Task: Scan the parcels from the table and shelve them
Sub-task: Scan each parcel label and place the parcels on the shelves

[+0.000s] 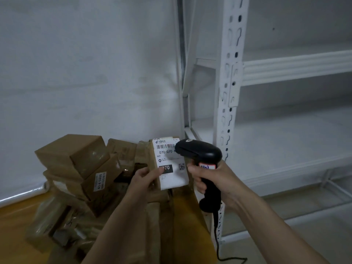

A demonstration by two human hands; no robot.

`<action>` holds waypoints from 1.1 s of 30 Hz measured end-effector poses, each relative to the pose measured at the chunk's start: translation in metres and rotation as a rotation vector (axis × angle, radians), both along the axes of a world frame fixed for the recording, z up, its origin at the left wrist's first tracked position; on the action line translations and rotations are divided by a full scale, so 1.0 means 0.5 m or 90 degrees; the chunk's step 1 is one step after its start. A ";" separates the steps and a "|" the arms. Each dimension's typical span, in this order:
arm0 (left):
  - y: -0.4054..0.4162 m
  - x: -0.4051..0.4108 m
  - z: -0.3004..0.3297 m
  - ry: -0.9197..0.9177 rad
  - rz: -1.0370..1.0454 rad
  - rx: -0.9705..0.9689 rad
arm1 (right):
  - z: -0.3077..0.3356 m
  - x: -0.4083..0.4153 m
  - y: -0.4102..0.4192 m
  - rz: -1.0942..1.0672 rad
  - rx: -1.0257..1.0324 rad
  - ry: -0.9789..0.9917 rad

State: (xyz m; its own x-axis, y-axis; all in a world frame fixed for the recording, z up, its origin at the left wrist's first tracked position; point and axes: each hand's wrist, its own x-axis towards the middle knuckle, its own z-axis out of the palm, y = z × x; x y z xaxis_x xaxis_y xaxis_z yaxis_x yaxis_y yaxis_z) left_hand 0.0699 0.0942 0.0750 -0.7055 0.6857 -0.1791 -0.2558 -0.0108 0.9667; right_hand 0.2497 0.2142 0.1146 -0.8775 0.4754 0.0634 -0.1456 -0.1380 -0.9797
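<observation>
The left hand (146, 178) grips a labelled parcel (169, 164) while the right hand (211, 180) clutches the scanner (202, 159) just right of it.

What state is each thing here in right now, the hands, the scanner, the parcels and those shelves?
Left hand: grips the labelled parcel, thumb on its label.
Labelled parcel: held up, label facing the scanner.
Right hand: wrapped round the scanner's handle.
Scanner: black, head close over the label's barcode.
Other parcels: piled on the table, waiting.
Shelves: white, nothing on the visible boards.
</observation>
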 end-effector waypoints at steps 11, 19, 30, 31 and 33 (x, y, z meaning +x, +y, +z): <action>0.078 0.234 0.134 0.125 -0.004 0.036 | 0.086 0.195 0.131 0.074 0.041 0.123; 0.135 0.432 0.279 0.291 0.084 0.102 | 0.201 0.329 0.243 0.112 0.075 0.237; 0.308 0.487 0.534 0.566 0.274 0.097 | 0.387 0.347 0.340 -0.004 0.018 0.289; 0.325 0.489 0.550 0.588 0.289 0.089 | 0.400 0.345 0.348 -0.013 0.015 0.288; 0.359 0.493 0.573 0.661 0.329 0.046 | 0.418 0.342 0.365 -0.028 0.006 0.284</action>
State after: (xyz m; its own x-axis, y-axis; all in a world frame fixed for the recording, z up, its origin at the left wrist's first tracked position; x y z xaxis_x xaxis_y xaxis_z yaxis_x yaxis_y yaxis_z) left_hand 0.3164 0.2736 0.3615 -0.6888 0.2579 0.6775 0.7105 0.0545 0.7016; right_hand 0.4206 0.3966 0.3238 -0.7423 0.5096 0.4350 -0.5593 -0.1137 -0.8212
